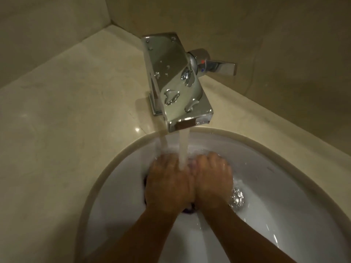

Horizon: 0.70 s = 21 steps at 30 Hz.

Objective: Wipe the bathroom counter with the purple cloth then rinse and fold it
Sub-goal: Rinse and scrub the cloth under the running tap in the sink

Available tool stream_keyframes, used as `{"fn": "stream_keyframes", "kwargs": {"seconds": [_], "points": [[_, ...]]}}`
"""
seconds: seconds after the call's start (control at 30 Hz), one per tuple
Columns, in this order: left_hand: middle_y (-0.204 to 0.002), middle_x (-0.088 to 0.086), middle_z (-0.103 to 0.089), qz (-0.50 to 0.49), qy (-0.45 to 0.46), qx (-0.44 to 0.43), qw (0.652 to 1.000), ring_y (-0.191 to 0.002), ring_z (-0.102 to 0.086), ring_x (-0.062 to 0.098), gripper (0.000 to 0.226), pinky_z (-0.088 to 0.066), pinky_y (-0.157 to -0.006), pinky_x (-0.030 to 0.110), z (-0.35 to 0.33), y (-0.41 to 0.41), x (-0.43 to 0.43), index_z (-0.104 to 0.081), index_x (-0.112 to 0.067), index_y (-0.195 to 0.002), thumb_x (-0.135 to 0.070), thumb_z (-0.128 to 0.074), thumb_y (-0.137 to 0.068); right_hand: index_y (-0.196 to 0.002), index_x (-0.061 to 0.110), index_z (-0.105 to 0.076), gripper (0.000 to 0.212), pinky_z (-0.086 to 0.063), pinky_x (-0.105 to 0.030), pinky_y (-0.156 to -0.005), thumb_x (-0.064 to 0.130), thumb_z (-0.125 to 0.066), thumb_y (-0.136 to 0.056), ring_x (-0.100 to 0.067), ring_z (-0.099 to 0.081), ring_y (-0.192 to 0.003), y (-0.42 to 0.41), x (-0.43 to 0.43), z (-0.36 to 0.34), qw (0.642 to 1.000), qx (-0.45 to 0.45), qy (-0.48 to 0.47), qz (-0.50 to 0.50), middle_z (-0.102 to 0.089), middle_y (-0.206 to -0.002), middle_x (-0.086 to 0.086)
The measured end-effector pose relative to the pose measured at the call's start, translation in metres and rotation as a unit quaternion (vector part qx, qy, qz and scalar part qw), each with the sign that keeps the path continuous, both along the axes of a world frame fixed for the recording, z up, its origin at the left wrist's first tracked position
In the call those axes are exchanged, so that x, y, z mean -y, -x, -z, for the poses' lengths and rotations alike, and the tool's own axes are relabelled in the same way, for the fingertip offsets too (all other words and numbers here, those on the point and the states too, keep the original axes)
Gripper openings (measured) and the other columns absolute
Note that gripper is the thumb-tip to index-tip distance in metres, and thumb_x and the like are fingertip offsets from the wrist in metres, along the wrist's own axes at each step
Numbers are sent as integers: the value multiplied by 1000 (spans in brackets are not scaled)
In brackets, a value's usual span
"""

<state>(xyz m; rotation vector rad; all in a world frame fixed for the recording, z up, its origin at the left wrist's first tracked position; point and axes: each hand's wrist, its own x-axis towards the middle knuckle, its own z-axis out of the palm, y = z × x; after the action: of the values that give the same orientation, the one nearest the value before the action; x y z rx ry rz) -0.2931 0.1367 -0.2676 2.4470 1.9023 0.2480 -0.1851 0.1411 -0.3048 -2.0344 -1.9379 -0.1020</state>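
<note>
Both hands are side by side in the white sink (284, 215), under the running water (183, 149). My left hand (168, 183) and my right hand (213, 179) are curled over the purple cloth (188, 209). The cloth is almost wholly hidden beneath them; only dark purple bits peek out below and at the left of the hands. The stream falls from the chrome tap (176, 80) onto the spot where the hands meet.
The beige stone counter (66, 111) wraps round the sink on the left and back. The tap's lever (222, 67) points right, near the wall. The drain (237, 198) lies just right of my right hand, with water swirling over it.
</note>
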Motion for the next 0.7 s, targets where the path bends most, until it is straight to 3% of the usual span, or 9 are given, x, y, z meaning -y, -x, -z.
{"fn": "stream_keyframes", "kwargs": {"seconds": [0.1,0.2,0.33,0.4,0.47,0.5,0.57,0.63,0.7], "points": [[-70,8,-65,-43,-14,88,995,-68,-65,26,17,-58,-62,37,-7,-6,-5,-65,-18,-69,-27,-57,-81,-75,19,-59,27,-48,-38,-66,37,-42,-84,-29,-58,-73,-2,-3,-1,1000,-20,-14,17,-62,-81,-7],[-78,3,-65,-43,-16,165,985,-72,-64,24,21,-56,-66,37,7,-6,-10,-65,-20,-77,-36,-53,-83,-85,12,-65,31,-52,-42,-76,33,-42,-83,-36,-65,-77,-4,-1,4,998,-20,-67,3,-68,-87,-13],[-83,-23,-53,-40,35,243,969,-80,-50,-1,23,-31,-82,7,17,-6,-14,-62,-36,-83,-50,-44,-90,-91,8,-58,24,-58,-49,-66,21,-39,-84,-38,-68,-73,-2,0,13,991,-38,-128,14,-68,-80,-16],[-85,-28,-56,-62,47,273,959,-86,-52,-6,24,-31,-85,0,28,-5,-12,-65,-38,-88,-53,-46,-86,-99,12,-47,17,-57,-49,-71,21,-34,-92,-37,-66,-79,-4,0,18,988,-56,-145,17,-69,-81,-18],[-102,-18,-62,-56,64,250,965,-100,-57,4,33,-31,-93,5,35,-3,-9,-64,-33,-105,-50,-47,-82,-101,17,-45,18,-53,-50,-77,26,-40,-86,-34,-62,-85,-5,-1,18,987,-83,-140,-3,-68,-84,-16],[-105,-12,-63,-57,46,229,971,-103,-59,15,31,-38,-94,15,39,-3,-8,-62,-33,-105,-49,-48,-82,-100,19,-45,20,-48,-47,-80,28,-43,-82,-29,-55,-87,-6,-2,18,987,-87,-134,-15,-67,-85,-13],[-87,-10,-59,-56,33,239,969,-93,-61,27,14,-46,-87,35,28,-5,-11,-59,-34,-85,-45,-51,-82,-97,21,-45,19,-44,-42,-77,28,-43,-80,-25,-48,-84,-7,-2,14,988,-74,-134,-20,-65,-82,-10],[-78,-6,-56,-43,10,210,977,-82,-59,26,16,-49,-77,37,13,-8,-12,-57,-27,-74,-39,-49,-83,-95,18,-50,18,-52,-44,-72,28,-44,-82,-30,-59,-80,-8,-5,13,990,-67,-126,-20,-66,-84,-10],[-81,1,-59,-34,15,191,981,-79,-56,23,20,-47,-72,36,7,-10,-13,-58,-23,-80,-36,-45,-87,-90,16,-54,17,-53,-44,-68,28,-46,-81,-33,-62,-75,-8,-4,11,994,-52,-97,-10,-65,-85,-10]]}}
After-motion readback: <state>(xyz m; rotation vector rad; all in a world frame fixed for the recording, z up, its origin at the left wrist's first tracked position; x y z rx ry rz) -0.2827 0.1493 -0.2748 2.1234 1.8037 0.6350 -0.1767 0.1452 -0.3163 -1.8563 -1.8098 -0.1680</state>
